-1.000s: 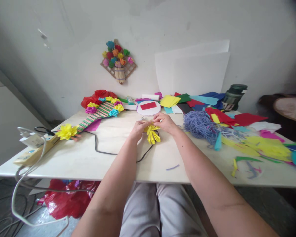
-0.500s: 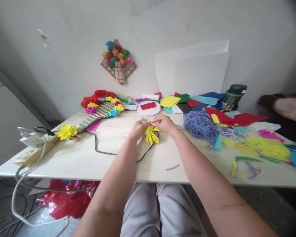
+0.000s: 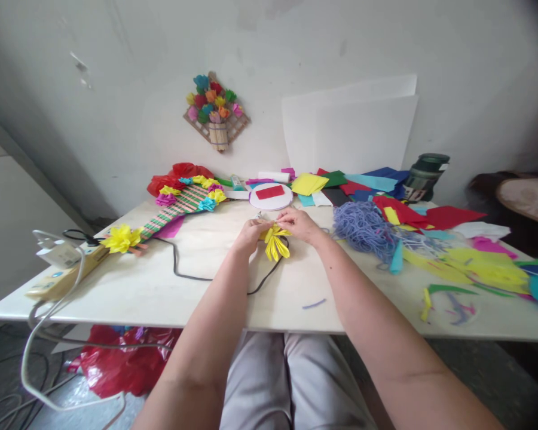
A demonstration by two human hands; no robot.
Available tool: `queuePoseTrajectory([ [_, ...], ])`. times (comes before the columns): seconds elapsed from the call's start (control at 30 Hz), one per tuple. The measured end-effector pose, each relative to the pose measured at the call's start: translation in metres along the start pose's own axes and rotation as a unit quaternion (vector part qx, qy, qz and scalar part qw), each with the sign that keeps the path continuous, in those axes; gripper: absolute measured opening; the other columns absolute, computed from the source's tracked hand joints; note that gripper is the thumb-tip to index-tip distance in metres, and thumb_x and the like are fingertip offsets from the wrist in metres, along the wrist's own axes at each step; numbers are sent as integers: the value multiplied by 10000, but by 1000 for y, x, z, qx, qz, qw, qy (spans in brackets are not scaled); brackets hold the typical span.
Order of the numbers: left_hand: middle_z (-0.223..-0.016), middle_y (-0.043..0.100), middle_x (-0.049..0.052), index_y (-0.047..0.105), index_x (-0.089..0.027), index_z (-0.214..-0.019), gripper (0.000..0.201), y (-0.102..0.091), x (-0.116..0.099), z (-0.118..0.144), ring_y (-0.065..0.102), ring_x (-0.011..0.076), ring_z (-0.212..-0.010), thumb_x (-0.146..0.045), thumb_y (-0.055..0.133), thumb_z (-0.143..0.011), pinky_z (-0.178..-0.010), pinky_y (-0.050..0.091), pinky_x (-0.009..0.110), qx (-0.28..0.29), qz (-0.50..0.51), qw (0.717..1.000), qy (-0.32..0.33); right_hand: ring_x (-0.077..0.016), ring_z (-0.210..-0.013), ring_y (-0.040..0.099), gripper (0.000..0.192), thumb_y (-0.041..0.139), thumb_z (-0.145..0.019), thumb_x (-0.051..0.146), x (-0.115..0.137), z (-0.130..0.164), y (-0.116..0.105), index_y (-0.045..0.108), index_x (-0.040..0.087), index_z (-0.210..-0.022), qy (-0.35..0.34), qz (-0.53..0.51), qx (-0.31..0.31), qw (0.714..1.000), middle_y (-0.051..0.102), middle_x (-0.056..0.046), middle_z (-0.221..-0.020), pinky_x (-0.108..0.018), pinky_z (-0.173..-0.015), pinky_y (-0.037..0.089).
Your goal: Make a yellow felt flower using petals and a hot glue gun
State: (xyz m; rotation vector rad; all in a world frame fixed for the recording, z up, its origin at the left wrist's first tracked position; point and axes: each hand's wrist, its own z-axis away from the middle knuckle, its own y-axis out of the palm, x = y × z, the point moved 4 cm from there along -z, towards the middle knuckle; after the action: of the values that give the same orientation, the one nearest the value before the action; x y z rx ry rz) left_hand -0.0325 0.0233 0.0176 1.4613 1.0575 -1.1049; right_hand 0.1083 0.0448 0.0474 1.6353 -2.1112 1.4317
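Note:
A folded yellow paper flower (image 3: pixel 275 245) hangs just above the white table (image 3: pixel 161 286) at its middle. My left hand (image 3: pixel 250 232) pinches its top from the left. My right hand (image 3: pixel 299 223) pinches the same top from the right. The petals fan downward toward me. A black cable (image 3: pixel 215 278) runs under the flower across the tabletop. Behind my hands lies a white round disc (image 3: pixel 271 200) with a red paper rectangle (image 3: pixel 269 192) on it.
A striped stick board with paper flowers (image 3: pixel 179 206) lies at the left, a power strip (image 3: pixel 58 272) at the left edge. Purple yarn (image 3: pixel 363 227) and several coloured paper sheets (image 3: pixel 430 221) cover the right side. A dark jar (image 3: pixel 424 176) stands at the back right.
The yellow flower's petals have drawn slightly closer together and shifted a little under my fingers. Both hands stay in almost the same place.

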Motion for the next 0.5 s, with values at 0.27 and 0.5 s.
queuePoseTrajectory([
  [0.27, -469, 507, -20, 603, -128, -572, 266, -4, 5, -1, 413, 71, -423, -339, 760, -535, -469, 310, 224, -1, 4, 999, -34, -144, -793, 607, 134, 602, -767, 198, 6, 3, -2, 730, 229, -743, -19, 125, 25, 992, 670, -19, -935, -250, -681, 451],
  [0.5, -522, 556, -6, 595, -139, -583, 269, -4, 3, 1, 476, 97, -474, -347, 756, -528, -484, 339, 230, -20, -1, 998, -56, -153, -783, 601, 155, 566, -798, 223, 17, 5, -4, 719, 245, -782, -42, 182, 20, 982, 673, -9, -963, -258, -640, 420],
])
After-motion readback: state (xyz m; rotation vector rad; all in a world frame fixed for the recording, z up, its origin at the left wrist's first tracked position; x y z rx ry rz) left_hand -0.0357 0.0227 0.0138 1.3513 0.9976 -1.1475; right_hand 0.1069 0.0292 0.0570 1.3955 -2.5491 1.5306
